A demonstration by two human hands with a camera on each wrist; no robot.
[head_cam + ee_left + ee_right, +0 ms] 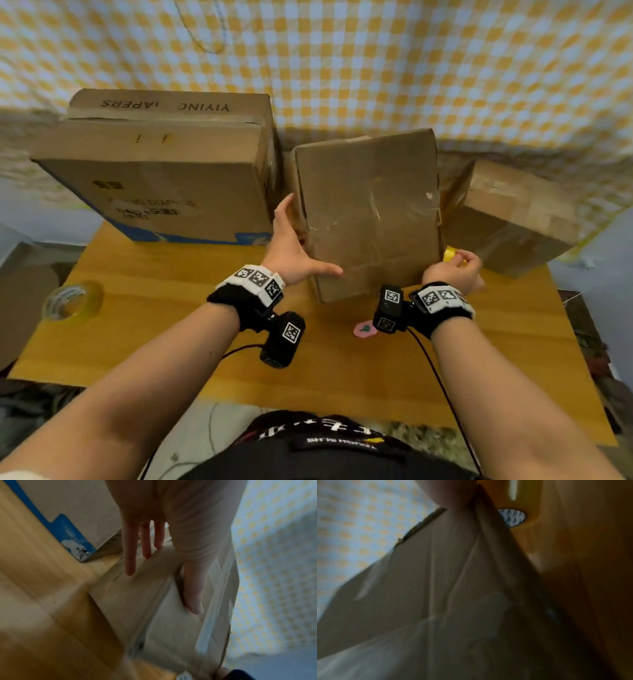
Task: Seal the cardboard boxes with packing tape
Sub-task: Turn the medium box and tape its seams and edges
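Cardboard middle box [368,212], already streaked with clear tape, stands tilted on the surface [164,329]. Left hand [291,240] braces it, grip apart and flat; right hand [459,267] curls around something yellow [450,255]. Steady it firmly before taping.

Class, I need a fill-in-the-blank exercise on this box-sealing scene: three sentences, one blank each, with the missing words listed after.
1. The left hand lies with straight fingers against the ____ box.
2. The spare tape roll lies on the wooden ____.
3. The right hand holds something coloured ____.

Missing words: middle; table; yellow
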